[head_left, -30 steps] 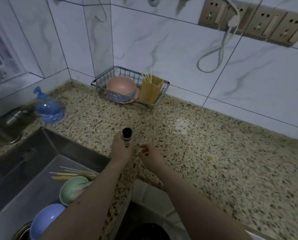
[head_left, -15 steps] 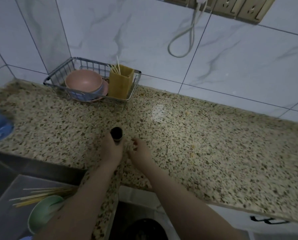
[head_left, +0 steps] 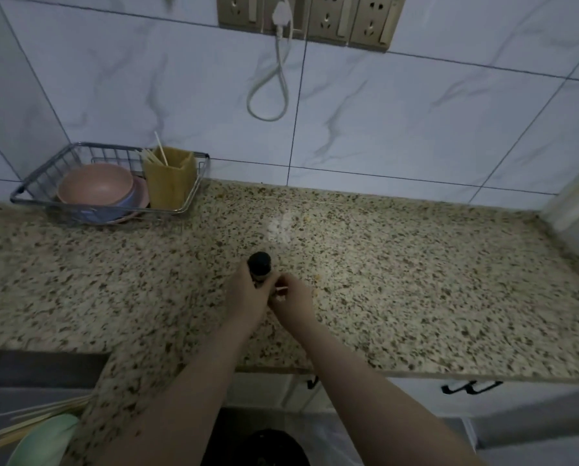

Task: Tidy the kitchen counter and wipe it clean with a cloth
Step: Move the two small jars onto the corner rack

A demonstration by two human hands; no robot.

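Small dark round-capped bottle (head_left: 259, 264), frame centre, upright over the speckled granite tabletop (head_left: 416, 280).
Left hand (head_left: 247, 297) fingers curled round it; right hand (head_left: 293, 299) fingers pinching a small pale bit (head_left: 281, 289). Wire rack (head_left: 46, 183), upper left: pink bowl (head_left: 95, 183), yellow holder (head_left: 169, 179).

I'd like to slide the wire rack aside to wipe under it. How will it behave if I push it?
The wire rack probably slides stiffly as one piece, since its frame looks like rigid metal. The stacked bowls may add weight and could rattle. The tall yellow holder with loose sticks at one end seems most likely to tip, so push low and slowly.
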